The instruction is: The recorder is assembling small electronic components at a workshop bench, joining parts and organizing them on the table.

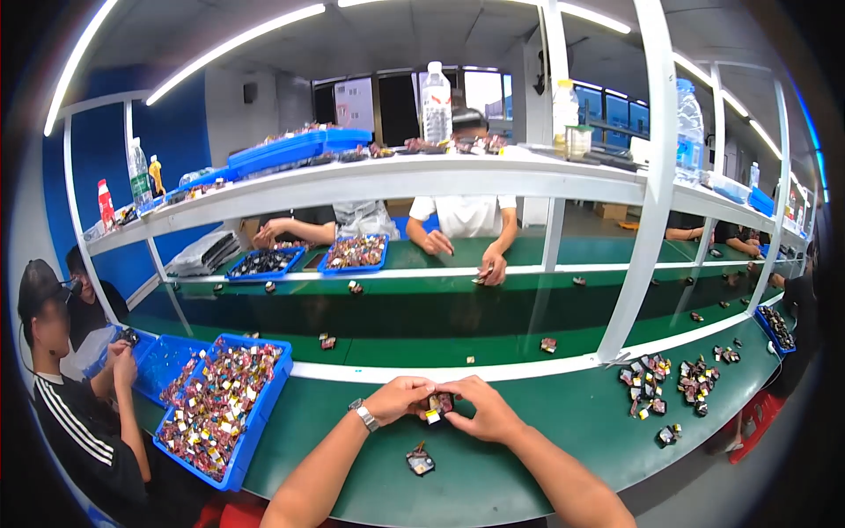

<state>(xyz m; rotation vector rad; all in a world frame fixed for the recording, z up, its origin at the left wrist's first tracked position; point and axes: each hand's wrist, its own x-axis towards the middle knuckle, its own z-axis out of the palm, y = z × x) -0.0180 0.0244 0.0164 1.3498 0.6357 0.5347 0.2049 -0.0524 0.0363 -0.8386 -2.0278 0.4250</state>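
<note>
My left hand (398, 403), with a metal watch on its wrist, and my right hand (486, 412) meet above the green bench. Between their closed fingertips is a small electronic part (440, 403), dark and reddish with a white-and-yellow tag. Its finer details are too small to make out. Just below my hands, a single black part (421, 459) with a pale face and a yellowish bit lies on the bench. To the right sit loose clusters of similar black-and-reddish parts (645, 384).
A blue tray (283, 370) heaped with small reddish parts stands at left, beside a seated person (79, 396). Beyond a white rail (334, 372), a green conveyor belt (396, 348) carries scattered parts. A white post (641, 238) and overhead shelf (528, 176) stand ahead; another person works opposite.
</note>
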